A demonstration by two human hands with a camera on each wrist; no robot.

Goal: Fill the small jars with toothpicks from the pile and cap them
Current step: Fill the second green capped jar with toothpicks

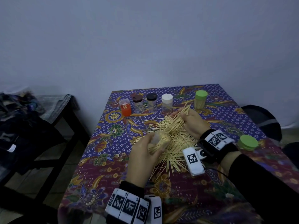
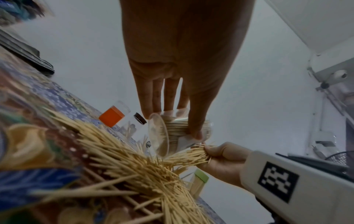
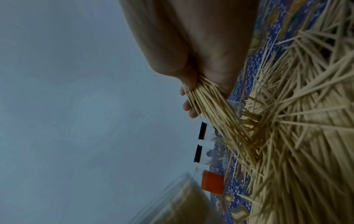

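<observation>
My left hand (image 1: 146,150) grips a clear jar (image 1: 161,140) packed with toothpicks, tilted on its side above the pile; in the left wrist view the jar (image 2: 172,133) shows its round base toward the camera. My right hand (image 1: 190,120) holds a bundle of toothpicks (image 1: 182,111) at the far edge of the toothpick pile (image 1: 174,143); the same bundle (image 3: 208,106) is pinched between thumb and fingers in the right wrist view. A loose green cap (image 1: 248,142) lies right of my right wrist.
Along the far side of the patterned tablecloth (image 1: 113,167) stand an orange jar (image 1: 125,107), two dark-capped jars (image 1: 137,103) (image 1: 151,101), a white-capped jar (image 1: 167,103) and a green-capped full jar (image 1: 200,99). A dark bench with clothes (image 1: 32,113) is to the left.
</observation>
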